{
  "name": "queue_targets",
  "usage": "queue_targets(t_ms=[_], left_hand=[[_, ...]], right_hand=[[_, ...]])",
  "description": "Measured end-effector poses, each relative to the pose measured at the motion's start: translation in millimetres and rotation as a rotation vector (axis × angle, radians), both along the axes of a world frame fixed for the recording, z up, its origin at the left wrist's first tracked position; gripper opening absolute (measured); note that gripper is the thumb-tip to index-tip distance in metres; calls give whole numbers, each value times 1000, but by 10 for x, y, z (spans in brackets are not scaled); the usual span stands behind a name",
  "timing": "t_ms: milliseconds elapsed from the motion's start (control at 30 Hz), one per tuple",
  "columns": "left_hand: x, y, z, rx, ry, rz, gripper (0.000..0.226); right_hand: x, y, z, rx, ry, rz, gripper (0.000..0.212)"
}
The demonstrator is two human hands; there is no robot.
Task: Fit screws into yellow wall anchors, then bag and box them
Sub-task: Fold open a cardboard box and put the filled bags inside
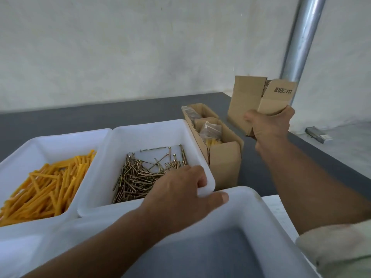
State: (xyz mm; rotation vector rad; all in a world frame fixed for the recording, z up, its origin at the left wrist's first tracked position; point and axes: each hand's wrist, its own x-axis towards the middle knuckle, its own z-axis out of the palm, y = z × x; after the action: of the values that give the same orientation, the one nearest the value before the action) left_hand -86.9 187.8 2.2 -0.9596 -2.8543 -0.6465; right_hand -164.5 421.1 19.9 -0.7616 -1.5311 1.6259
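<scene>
L hand grips screw bin corner, R hand clamps open carton; hard tug on bin could scatter screws

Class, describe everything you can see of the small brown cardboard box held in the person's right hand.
The small brown cardboard box looks like plain corrugated card, open at the top with its flaps standing up. One flap carries black printed characters, upside down. It is slightly tilted, by the far right of the dark grey table, and the right hand grips its lower end. Its inside is hidden.
</scene>
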Motion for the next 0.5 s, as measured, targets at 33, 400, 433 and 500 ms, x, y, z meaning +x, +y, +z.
queue_targets(t_ms=[33,400,433,500], left_hand=[[5,1,-35,-47,42,-7,53],[-70,34,-161,-77,127,-3,52],[-72,31,-158,-85,122,-7,52],[-72,32,-152,-103,111,-13,53]], right_hand=[[-65,23,-36,26,-51,-8,80],[-581,117,-640,126,-298,170,69],[-590,141,-665,118,-294,193,60],[-584,202,-718,98,-339,207,51]])
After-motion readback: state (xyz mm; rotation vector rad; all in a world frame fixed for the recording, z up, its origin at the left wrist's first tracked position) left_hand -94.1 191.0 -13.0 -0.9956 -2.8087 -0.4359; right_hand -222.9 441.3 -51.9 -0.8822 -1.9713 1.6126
